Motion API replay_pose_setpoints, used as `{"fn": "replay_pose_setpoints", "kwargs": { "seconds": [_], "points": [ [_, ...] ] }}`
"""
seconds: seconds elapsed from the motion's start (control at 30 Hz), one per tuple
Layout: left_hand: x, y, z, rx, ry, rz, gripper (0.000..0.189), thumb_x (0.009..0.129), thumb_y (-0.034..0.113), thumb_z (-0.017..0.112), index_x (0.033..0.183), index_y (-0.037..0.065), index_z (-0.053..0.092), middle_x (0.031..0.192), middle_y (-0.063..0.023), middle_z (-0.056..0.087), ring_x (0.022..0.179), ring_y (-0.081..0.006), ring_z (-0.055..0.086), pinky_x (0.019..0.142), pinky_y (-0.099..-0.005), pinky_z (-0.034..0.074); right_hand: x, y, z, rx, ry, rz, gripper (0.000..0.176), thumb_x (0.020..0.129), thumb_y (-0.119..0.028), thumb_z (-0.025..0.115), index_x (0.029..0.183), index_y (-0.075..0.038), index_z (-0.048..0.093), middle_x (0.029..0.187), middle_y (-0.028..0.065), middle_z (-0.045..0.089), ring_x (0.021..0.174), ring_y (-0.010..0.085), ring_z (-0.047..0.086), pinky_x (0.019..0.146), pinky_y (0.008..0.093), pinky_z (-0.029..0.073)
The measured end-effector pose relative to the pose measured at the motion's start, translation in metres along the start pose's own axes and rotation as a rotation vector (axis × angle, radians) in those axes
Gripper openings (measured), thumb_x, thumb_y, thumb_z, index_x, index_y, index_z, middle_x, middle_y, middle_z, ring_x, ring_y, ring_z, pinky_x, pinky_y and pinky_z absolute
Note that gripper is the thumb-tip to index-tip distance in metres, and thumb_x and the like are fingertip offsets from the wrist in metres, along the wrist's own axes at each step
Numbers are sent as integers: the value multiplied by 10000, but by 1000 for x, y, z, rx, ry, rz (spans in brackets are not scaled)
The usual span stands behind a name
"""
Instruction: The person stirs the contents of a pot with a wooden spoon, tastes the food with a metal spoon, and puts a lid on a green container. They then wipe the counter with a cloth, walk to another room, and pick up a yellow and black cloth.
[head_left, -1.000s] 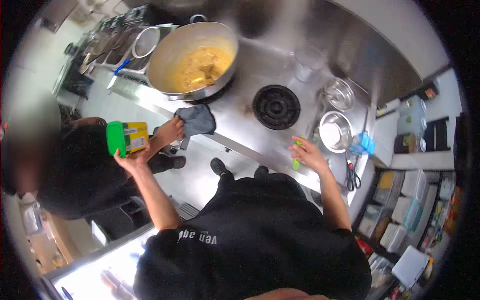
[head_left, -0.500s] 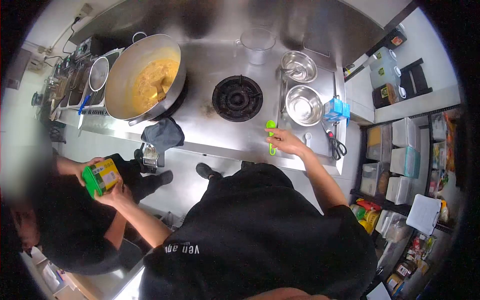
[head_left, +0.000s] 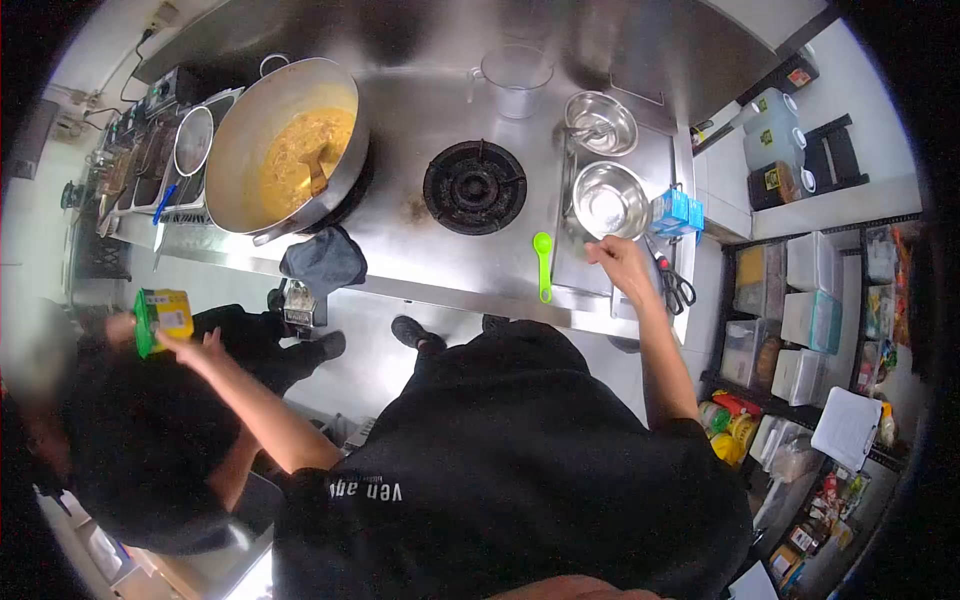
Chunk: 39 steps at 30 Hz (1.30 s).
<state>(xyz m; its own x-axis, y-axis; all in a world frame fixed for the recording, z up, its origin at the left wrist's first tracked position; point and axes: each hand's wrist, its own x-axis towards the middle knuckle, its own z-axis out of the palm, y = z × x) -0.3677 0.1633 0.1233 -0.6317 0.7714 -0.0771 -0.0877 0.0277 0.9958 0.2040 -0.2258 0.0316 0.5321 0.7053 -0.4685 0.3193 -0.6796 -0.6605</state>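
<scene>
A yellow container with a green lid (head_left: 168, 314) is at the left, with a co-worker's hand (head_left: 121, 330) at its far side. My left hand (head_left: 198, 352) is at its lower right edge, thumb raised apart from the fingers; blur hides whether it touches. My right hand (head_left: 625, 268) is over the steel tray just below a shiny metal bowl (head_left: 610, 202), its fingers curled in. What those fingers hold, if anything, is hidden. A green measuring spoon (head_left: 543, 268) lies on the counter left of this hand. Red-and-black scissors (head_left: 676, 287) lie to its right.
A large pot (head_left: 235, 130) of yellow-orange food with a wooden spatula (head_left: 316, 172) stands at the left. Beside it are a dark cloth (head_left: 325, 262) and a black burner (head_left: 474, 187). A clear jug (head_left: 515, 80), a second bowl (head_left: 601, 124) and a blue carton (head_left: 675, 213) stand farther back.
The container has moved left and up with the co-worker's hand, and my left hand has moved the same way. My right hand has moved right, off the green measuring spoon, and its fingers have curled.
</scene>
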Motion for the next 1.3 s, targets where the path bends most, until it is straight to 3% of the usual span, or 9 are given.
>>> {"fn": "replay_pose_setpoints", "kwargs": {
  "seconds": [0.07, 0.1, 0.2, 0.27, 0.37, 0.57, 0.87, 1.17, 1.3],
  "points": [
    [2, -42, 28, -82, -329, 198, 818, 825, 412, 687, 1414, -9, 308, 1328, -247, 457, 1105, -334, 512, 876, -483, 473, 0, -2, 0, -143, -15, 173, 286, 835, -172, 645, 1093, -51, 665, 1117, 179, 632, 946, 258, 629, 862, 343, 480],
    [-12, -75, 46, 87, -158, 220, 700, 827, 314, 715, 1352, -27, 402, 1226, -237, 550, 1020, -295, 573, 851, -404, 497, 4, 18, 11, -172, 169, -143, 364, 818, -151, 650, 1172, -71, 622, 1205, 188, 574, 988, 280, 612, 888, 359, 471],
    [-7, -204, 75, 1027, -328, 658, 909, 717, 534, 753, 1297, -96, 449, 1380, -322, 366, 1278, -419, 374, 1053, -521, 299, -1, 16, 26, -129, 358, -466, 561, 797, -105, 649, 1334, -129, 490, 1361, 192, 441, 1089, 321, 561, 939, 388, 449],
    [-83, -206, 95, 1488, -396, 440, 900, 721, 669, 646, 1412, 148, 397, 1512, -255, 171, 1397, -472, 105, 1005, -711, 208, -6, -4, 26, 42, 221, -363, 820, 800, -43, 628, 1494, -216, 228, 1458, 186, 324, 1218, 329, 478, 960, 386, 437],
    [-98, -238, 88, 1354, -536, 509, 655, 802, 500, 653, 1378, 285, 428, 1505, -172, 254, 1389, -435, 180, 982, -667, 311, 5, 6, 36, 231, 249, -383, 704, 840, -57, 615, 1465, -165, 311, 1396, 180, 411, 1153, 265, 522, 829, 313, 489],
    [-103, -222, 86, 1422, -670, 892, 288, 828, 176, 600, 1100, 120, 522, 1055, -173, 501, 1012, -374, 532, 773, -488, 503, 25, -27, 66, 241, 91, -320, 366, 889, -144, 618, 1246, -73, 577, 1068, 125, 641, 818, 186, 647, 680, 267, 507],
    [-143, -198, 38, 1125, -940, 473, 382, 917, 243, 525, 1248, 68, 449, 1162, -273, 491, 961, -437, 600, 795, -494, 506, 13, -293, 159, -279, 223, -1333, 341, 830, -194, 664, 1158, -106, 634, 1235, 192, 522, 1037, 373, 545, 879, 419, 481],
    [-76, -129, -27, -106, -855, -716, 461, 947, 396, 537, 1242, 41, 517, 1138, -82, 614, 986, -184, 619, 853, -310, 510, 96, -392, 211, -777, 397, -1085, 175, 790, -30, 557, 922, 54, 636, 976, 178, 605, 839, 359, 630, 717, 415, 551],
    [-41, -81, -30, -51, -835, -411, 637, 896, 217, 661, 1402, 11, 332, 1125, -111, 614, 930, -169, 624, 823, -291, 510, 141, -432, 224, -989, 348, -850, 230, 850, -72, 504, 1012, 11, 644, 949, 151, 648, 843, 348, 662, 720, 436, 545]
  ]
}}
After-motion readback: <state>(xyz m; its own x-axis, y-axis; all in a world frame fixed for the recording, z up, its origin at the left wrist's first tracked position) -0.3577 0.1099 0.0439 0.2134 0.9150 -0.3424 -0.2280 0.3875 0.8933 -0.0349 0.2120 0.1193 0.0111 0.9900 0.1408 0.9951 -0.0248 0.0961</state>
